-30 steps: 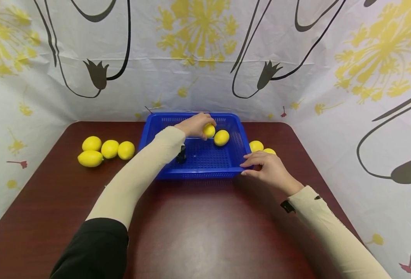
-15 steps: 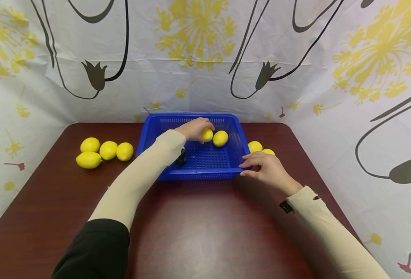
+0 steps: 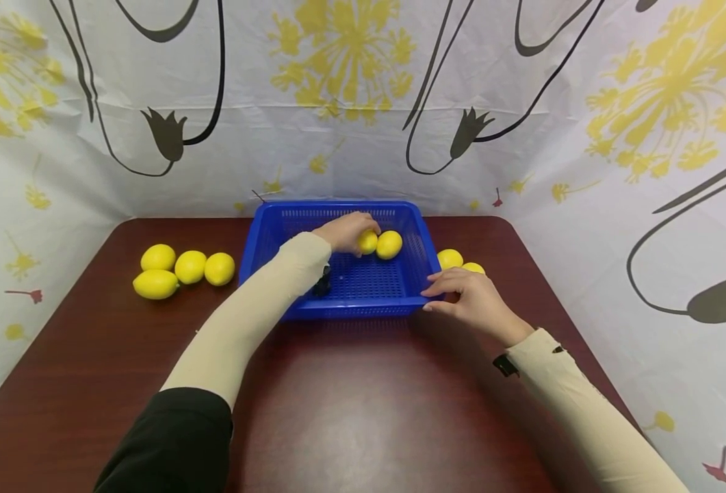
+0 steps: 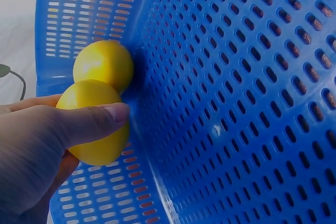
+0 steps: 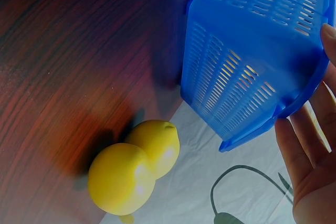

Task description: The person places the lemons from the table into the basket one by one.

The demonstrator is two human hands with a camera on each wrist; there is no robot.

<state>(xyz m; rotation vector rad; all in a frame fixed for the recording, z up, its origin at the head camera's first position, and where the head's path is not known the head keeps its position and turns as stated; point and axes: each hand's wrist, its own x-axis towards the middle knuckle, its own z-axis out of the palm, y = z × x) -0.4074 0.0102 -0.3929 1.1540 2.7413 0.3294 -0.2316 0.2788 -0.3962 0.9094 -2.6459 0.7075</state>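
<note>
A blue plastic basket point(image 3: 371, 301) with slotted walls stands at the back of the table. Inside it, my left hand point(image 3: 345, 231) holds a lemon point(image 4: 100, 142) between thumb and fingers, low by the far wall. That lemon lies against, or very close to, a second lemon point(image 3: 389, 244) in the basket; in the left wrist view the held one partly covers the other lemon point(image 4: 105, 64). At the basket's near right corner, my right hand point(image 3: 475, 301) grips the rim, with fingers and thumb on either side of the corner point(image 5: 294, 95).
Several lemons point(image 3: 190, 267) sit grouped on the dark wooden table point(image 3: 338, 404) left of the basket. Two more lemons point(image 5: 122, 178) touch each other on its right, partly behind my right hand in the head view. A patterned cloth point(image 3: 363, 157) hangs behind the table.
My left hand has lowered slightly with its lemon, bringing it down beside the other lemon in the basket. The right hand stays at the basket's corner. The head view has shifted a little.
</note>
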